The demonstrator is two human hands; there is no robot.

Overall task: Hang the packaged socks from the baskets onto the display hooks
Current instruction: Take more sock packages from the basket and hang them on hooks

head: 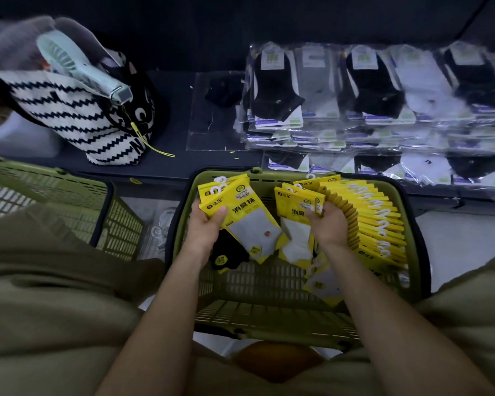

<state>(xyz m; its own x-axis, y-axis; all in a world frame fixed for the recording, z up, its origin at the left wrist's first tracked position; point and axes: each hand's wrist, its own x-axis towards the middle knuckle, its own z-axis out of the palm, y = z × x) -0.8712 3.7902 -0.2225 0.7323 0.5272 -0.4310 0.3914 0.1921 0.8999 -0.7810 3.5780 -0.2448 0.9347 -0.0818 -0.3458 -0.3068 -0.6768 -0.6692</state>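
The left hand grips a few yellow sock packs; the right hand pinches another pack over the green basket. A long row of packs sits inside it and no hooks are in view, so hanging seems barely begun.

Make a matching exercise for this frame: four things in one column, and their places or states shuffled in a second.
1 left hand
2 handheld fan
3 row of yellow packs
4 clear-wrapped sock bundles

A poking out of the striped bag
B stacked on the dark shelf
C grips a bunch of yellow packs
D on edge along the green basket's right side

Pairs: 1-C, 2-A, 3-D, 4-B
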